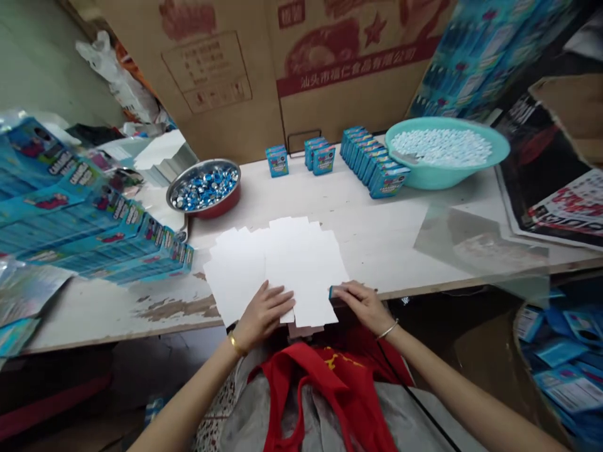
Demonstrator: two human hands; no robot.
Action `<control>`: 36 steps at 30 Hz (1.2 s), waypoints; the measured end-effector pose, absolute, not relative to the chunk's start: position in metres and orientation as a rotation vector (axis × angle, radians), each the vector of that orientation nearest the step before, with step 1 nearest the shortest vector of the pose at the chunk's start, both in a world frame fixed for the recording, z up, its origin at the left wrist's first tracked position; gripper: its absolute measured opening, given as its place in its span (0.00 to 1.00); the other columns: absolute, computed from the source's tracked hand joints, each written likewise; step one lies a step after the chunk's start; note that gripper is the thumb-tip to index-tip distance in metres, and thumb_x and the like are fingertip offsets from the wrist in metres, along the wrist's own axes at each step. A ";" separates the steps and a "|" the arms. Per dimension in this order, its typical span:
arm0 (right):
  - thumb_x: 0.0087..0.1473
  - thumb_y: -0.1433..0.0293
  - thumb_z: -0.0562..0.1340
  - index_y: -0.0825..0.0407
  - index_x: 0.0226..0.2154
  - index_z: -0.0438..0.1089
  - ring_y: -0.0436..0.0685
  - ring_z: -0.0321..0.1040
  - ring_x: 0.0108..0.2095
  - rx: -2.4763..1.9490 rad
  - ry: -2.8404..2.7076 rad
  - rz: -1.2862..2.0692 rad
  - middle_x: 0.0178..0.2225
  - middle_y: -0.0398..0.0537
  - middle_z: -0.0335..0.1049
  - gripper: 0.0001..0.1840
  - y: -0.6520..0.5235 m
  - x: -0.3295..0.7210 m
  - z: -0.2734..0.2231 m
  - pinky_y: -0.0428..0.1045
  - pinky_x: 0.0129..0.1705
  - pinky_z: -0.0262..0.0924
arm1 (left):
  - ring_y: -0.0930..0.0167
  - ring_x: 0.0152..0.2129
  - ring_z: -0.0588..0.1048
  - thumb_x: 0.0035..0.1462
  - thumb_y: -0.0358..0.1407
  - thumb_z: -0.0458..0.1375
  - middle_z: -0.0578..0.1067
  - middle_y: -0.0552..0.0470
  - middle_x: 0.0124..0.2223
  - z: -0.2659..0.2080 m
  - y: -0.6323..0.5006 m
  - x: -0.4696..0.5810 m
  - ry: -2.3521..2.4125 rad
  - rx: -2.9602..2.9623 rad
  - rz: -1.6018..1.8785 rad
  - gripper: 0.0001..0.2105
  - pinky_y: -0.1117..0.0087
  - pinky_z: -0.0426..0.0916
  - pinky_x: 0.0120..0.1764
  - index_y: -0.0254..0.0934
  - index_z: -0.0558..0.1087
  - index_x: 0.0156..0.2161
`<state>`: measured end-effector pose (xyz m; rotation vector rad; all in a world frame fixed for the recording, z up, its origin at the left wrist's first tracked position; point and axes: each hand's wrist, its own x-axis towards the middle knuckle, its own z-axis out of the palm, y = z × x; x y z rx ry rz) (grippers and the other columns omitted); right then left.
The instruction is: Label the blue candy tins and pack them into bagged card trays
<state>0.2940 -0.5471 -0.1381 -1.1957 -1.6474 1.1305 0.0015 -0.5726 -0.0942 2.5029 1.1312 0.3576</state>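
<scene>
Cards [292, 263], white and fanned out, lay at the table's [377, 232] near edge. Left hand [264, 314] pressed flat on them, fingers spread. Right hand [360, 304] pinched a small blue box [332, 291] touching the cards' right edge.

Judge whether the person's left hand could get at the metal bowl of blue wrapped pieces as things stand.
Probably yes. The left hand rests on the fanned white sheets, and the metal bowl sits beyond it to the left, with only bare table and sheets between.
</scene>
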 end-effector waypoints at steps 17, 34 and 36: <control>0.53 0.84 0.55 0.51 0.36 0.70 0.52 0.66 0.27 -1.341 -2.245 -0.019 0.43 0.48 0.73 0.15 -0.546 0.281 -0.129 0.47 0.26 0.57 | 0.66 0.38 0.70 0.65 0.36 0.45 0.75 0.50 0.36 -0.027 -0.527 0.065 1.546 2.245 -0.050 0.15 0.68 0.66 0.37 0.40 0.73 0.34; 0.63 0.70 0.51 0.58 0.58 0.56 0.58 0.67 0.44 -0.811 -2.270 0.215 0.44 0.58 0.68 0.22 -0.512 0.317 -0.152 0.54 0.44 0.67 | 0.67 0.35 0.74 0.65 0.36 0.47 0.77 0.49 0.35 -0.059 -0.490 0.111 1.391 2.540 -0.232 0.14 0.70 0.61 0.32 0.40 0.75 0.37; 0.59 0.57 0.57 0.61 0.63 0.49 0.64 0.63 0.51 -0.793 -2.337 0.284 0.51 0.65 0.63 0.37 -0.519 0.326 -0.152 0.60 0.49 0.65 | 0.68 0.34 0.74 0.64 0.36 0.48 0.76 0.50 0.35 -0.061 -0.487 0.111 1.388 2.515 -0.189 0.13 0.71 0.61 0.32 0.40 0.76 0.37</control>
